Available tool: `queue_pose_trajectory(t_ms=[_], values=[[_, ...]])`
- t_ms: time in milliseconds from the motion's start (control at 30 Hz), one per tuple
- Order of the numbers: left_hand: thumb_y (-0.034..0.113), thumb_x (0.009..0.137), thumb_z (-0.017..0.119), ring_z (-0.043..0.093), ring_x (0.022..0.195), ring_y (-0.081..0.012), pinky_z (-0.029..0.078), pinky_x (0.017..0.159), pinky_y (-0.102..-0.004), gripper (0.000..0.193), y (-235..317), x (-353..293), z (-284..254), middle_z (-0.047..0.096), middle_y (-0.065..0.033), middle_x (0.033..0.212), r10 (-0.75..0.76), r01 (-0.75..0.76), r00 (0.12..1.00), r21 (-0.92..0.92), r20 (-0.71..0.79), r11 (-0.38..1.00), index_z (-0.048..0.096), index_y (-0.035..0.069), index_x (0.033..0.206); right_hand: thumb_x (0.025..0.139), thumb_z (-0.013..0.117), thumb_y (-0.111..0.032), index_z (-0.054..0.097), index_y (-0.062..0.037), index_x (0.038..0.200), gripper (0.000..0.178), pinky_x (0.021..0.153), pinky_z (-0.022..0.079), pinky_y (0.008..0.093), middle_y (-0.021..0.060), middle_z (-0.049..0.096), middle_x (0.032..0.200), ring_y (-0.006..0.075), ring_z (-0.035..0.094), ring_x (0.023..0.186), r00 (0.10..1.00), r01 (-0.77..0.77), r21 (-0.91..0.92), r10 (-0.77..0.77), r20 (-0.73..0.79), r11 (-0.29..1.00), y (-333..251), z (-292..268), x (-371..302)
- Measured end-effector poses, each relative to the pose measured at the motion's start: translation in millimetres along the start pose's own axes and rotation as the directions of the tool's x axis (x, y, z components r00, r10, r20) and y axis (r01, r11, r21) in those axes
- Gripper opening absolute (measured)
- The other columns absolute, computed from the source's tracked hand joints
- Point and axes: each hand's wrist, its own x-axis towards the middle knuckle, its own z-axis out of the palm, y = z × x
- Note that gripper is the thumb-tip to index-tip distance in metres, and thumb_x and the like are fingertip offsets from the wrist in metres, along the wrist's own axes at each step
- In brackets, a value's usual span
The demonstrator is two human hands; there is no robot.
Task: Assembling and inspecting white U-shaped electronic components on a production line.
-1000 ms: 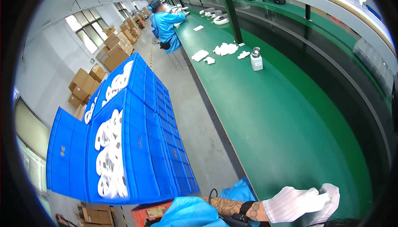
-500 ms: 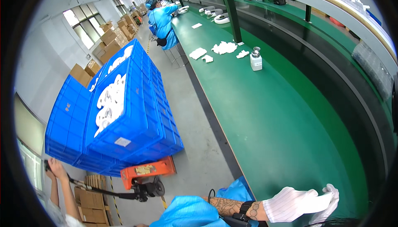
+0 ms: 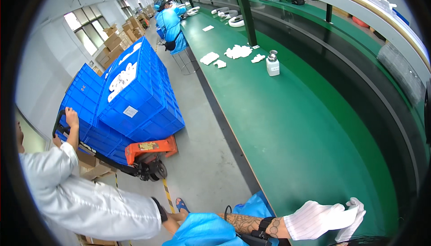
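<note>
At the lower right, over the green bench, my left hand [image 3: 310, 221] wears a white striped glove and is closed on a small smooth white piece [image 3: 345, 218], which looks like folded cloth or paper. My right hand [image 3: 357, 214], also gloved, is against the far side of that piece with its fingers bent round it. Its lower part is cut off by the frame. Farther up the bench stand a white pump bottle [image 3: 273, 65] and several crumpled white cloths [image 3: 238, 52].
Left of the green bench [image 3: 287, 133], a person in white [image 3: 94, 201] grips the handle of an orange pallet jack [image 3: 152, 147] under stacked blue crates [image 3: 148, 106]. Another person in blue [image 3: 168, 26] sits along the bench. A dark green post [image 3: 246, 17] carries the overhead shelf.
The person in white has come farther into view at the left, and the loaded pallet jack has shifted away up the aisle. My hands have barely moved.
</note>
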Motion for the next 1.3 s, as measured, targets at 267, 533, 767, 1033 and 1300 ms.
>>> queue_pose_trajectory(t_ms=[267,533,767,1033,1300], values=[[0.012,0.091,0.064,0.067,0.068,-0.0194,0.049,0.049,-0.0323,0.047,80,-45,115,0.059,-0.0037,0.088,0.001,-0.016,0.996,-0.168,-0.088,0.986,0.057,0.008,0.137,0.103,0.052,-0.05,0.067,-0.0034,0.112,0.05,0.092,0.05,0.0432,0.0103,0.063,0.099,0.028,0.06,0.095,0.641,0.746,-0.482,-0.69,0.335,0.46,-48,-85,-76],[0.014,0.09,0.066,0.067,0.069,-0.0204,0.052,0.052,-0.0332,0.047,193,4,232,0.063,-0.0048,0.093,-0.014,0.015,1.0,-0.081,0.009,0.997,0.059,0.004,0.135,0.112,0.049,-0.034,0.064,-0.0064,0.109,0.032,0.078,0.05,0.0362,0.0029,0.06,0.099,0.019,0.057,0.082,0.976,0.097,0.139,-0.067,-0.207,0.986,49,-255,-50],[0.012,0.09,0.065,0.069,0.073,-0.0274,0.055,0.06,-0.0372,0.022,307,68,399,0.064,-0.0113,0.1,0.011,-0.065,0.986,-0.324,-0.165,0.944,0.061,-0.001,0.109,0.109,0.059,-0.032,0.07,-0.0115,0.111,0.023,0.091,0.057,0.0278,-0.0046,0.067,0.091,0.0139,0.064,0.097,0.86,0.039,0.767,0.37,-0.352,0.64,-10,-451,-8],[0.023,0.097,0.062,0.075,0.078,-0.0314,0.059,0.067,-0.0433,0.023,459,123,534,0.076,-0.014,0.118,-0.125,0.182,0.981,-0.48,0.147,0.858,0.076,0.009,0.108,0.111,0.054,-0.033,0.054,-0.0124,0.099,0.024,0.071,0.054,0.0347,0.0036,0.061,0.087,0.0193,0.061,0.08,0.943,0.332,0.727,-0.199,-0.266,0.601,-6,-651,-8],[0.016,0.093,0.065,0.072,0.079,-0.0336,0.059,0.066,-0.044,0.022,554,128,656,0.069,-0.0172,0.114,-0.113,0.178,0.976,-0.381,0.186,0.907,0.065,0.002,0.11,0.109,0.052,-0.024,0.055,-0.006,0.106,0.019,0.074,0.054,0.0342,0.0117,0.065,0.096,0.0192,0.064,0.085,0.994,0.101,0.452,-0.073,-0.078,0.886,22,-773,-54]])
